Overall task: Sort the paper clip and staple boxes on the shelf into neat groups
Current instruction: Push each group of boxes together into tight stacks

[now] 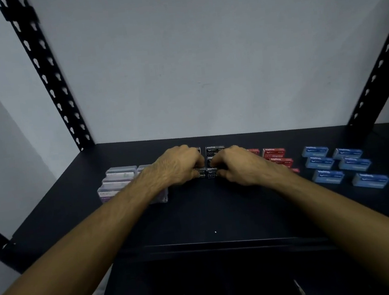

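On the black shelf (214,207) several black staple boxes (214,151) stand in two short columns at the middle back. My left hand (178,165) curls its fingers round a black box on the left column. My right hand (236,167) grips a black box (211,172) on the right column, front row. Several red staple boxes (274,154) lie right of my right hand, partly hidden by it. Several blue staple boxes (327,176) sit in two columns at the far right. Clear purple paper clip boxes (118,181) are grouped at the left, partly behind my left forearm.
Black slotted uprights (46,74) rise at the shelf's back left and back right (378,75), against a pale wall. The shelf's front edge (218,242) runs below my forearms. A tiny white speck (215,232) lies near it.
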The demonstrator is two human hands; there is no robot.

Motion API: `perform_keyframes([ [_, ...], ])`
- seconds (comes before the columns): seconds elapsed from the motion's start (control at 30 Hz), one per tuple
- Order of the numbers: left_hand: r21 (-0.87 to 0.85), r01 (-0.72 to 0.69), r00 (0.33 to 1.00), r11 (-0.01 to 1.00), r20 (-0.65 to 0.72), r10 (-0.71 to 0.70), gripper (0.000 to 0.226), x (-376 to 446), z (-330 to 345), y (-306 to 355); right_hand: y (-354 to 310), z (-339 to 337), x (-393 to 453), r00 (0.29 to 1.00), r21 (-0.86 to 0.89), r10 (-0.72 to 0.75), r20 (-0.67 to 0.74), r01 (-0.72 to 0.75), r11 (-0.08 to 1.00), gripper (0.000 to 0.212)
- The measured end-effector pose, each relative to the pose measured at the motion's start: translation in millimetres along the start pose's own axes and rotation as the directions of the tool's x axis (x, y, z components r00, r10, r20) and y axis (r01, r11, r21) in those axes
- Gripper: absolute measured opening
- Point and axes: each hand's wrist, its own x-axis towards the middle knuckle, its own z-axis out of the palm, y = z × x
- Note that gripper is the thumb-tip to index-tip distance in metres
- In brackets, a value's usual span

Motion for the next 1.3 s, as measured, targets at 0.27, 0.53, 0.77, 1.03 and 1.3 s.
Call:
perform_keyframes([
  [0.27,-0.052,-0.007,0.999,0.999,0.044,0.009,0.021,-15.1,-4.5,4.3,-5.4,3.4,-12.6,1.000,0.010,-0.016,-0.009,0.016,1.000,0.006],
  [0.53,-0.004,-0.034,0.998,0.999,0.061,0.034,0.022,-33.8,-4.3,14.8,-15.5,8.1,-32.8,0.999,0.005,-0.051,-0.014,0.051,0.999,0.007],
  [0.77,-0.017,-0.033,0.997,0.999,0.063,0.034,0.022,-44.3,-6.3,18.8,-21.1,6.5,-38.6,0.999,0.005,-0.050,0.004,0.050,0.999,0.014],
  [1.03,0.065,-0.058,0.998,0.996,-0.020,0.060,0.045,-44.9,-12.6,17.1,-21.8,-2.4,-40.7,0.999,0.007,-0.038,-0.036,0.038,0.999,0.020],
  [1.3,-0.176,0.051,0.984,0.983,-0.158,-0.079,0.029,-18.7,-41.7,-19.8,2.5,-22.6,-10.1,0.989,-0.012,0.064,-0.136,-0.066,0.998,0.026],
])
